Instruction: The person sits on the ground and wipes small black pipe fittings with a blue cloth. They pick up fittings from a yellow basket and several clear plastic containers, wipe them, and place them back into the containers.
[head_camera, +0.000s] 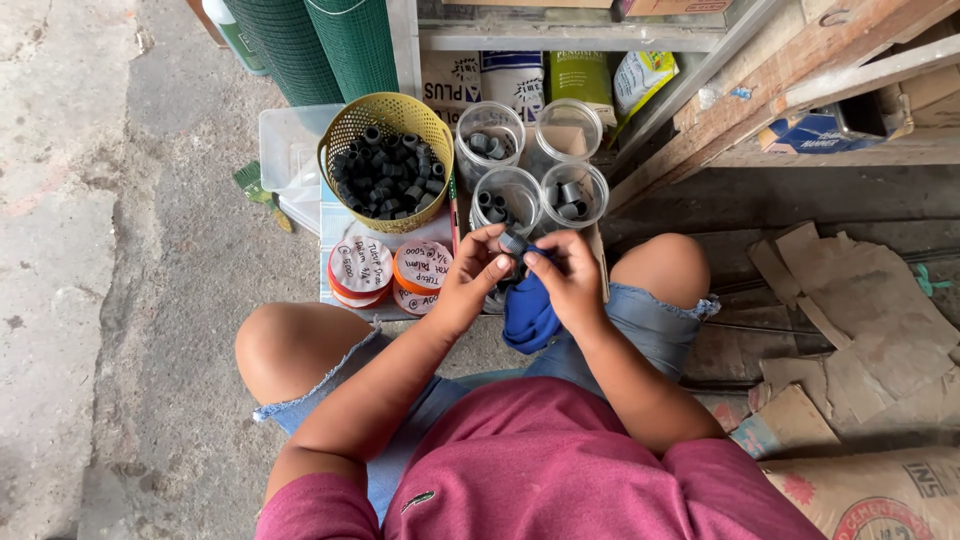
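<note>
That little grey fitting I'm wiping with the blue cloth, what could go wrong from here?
1. The grey fitting is pinched only at the fingertips of the left hand and right hand, above the gap between your knees, so it might slip and roll off across the concrete.
2. The blue cloth hangs loose beneath your hands and could snag.
3. The open clear jars and the yellow basket sit close in front, so a stray elbow might tip them.

A small grey pipe fitting (513, 241), short and ring-shaped, sits pinched above the lap, and a crumpled blue cloth (527, 312) bunches and hangs just beneath it.
</note>
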